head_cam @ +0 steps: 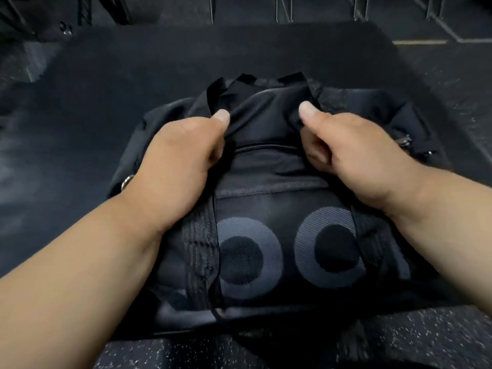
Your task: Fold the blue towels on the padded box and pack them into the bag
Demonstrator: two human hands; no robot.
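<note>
The left hand (183,145) and right hand (343,150) each clamp, thumb on top, a fold of the black fabric duffel bag (266,235) near its top, probably to spread its mouth or shift it. The bag rests on the dark padded box (106,83). No blue towels show. At three o'clock, a metal zipper pull (404,141); at nine, a ring (127,181).

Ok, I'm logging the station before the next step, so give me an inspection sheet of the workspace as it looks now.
Surface: dark padded box, the bag resting on it.
Job's things: black bag with grey circle print; blue towels, nothing seen.
Clutter: nothing seen.
Grippers: left hand and right hand each grip the bag's fabric near the top, thumbs on top.
Cables: nothing seen.
Surroundings: speckled dark floor; metal frame legs beyond the box.
</note>
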